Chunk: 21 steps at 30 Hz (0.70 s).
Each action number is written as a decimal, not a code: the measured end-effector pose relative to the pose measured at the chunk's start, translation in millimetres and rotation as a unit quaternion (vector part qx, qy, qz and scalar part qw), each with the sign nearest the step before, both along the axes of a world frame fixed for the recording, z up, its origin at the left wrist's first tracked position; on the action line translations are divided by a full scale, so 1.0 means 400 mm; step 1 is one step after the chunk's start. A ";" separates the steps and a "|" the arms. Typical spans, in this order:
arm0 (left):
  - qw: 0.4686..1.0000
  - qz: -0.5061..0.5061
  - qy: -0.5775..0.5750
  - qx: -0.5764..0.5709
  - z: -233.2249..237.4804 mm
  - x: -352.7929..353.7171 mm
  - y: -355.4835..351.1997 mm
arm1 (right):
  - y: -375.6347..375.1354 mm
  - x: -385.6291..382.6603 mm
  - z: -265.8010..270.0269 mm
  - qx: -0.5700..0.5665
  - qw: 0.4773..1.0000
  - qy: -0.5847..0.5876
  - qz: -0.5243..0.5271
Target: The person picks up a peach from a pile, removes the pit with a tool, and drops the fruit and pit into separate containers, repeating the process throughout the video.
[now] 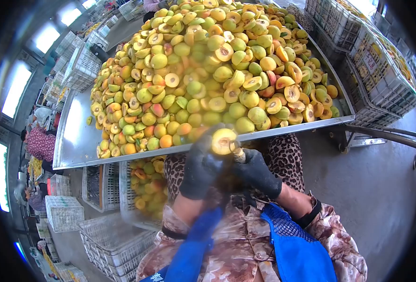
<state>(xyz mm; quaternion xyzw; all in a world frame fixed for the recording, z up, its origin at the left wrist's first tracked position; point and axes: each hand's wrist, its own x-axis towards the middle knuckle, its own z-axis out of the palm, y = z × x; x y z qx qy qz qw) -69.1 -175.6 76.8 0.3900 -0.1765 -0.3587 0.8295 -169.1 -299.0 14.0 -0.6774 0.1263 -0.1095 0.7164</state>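
In front of my lap, a cut peach half with its brown centre facing up is gripped in my left hand, which wears a dark glove. My right hand, gloved too, is closed around the short light handle of a pitting tool. The tool's looped metal end touches the right side of the peach half. Both hands are just below the near edge of a metal table. On it a large heap of halved yellow-green peaches is piled up. A blurry patch veils the middle of the view.
Below the table at left, a white crate holds more peaches. Stacked white crates stand lower left. More filled crates are stacked at right, beside a metal bar. Other people, one in a patterned top, are at far left.
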 end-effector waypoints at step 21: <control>0.959 0.188 -0.069 0.198 -0.038 -0.010 -0.010 | 0.013 -0.001 0.056 -0.128 0.986 -0.024 0.102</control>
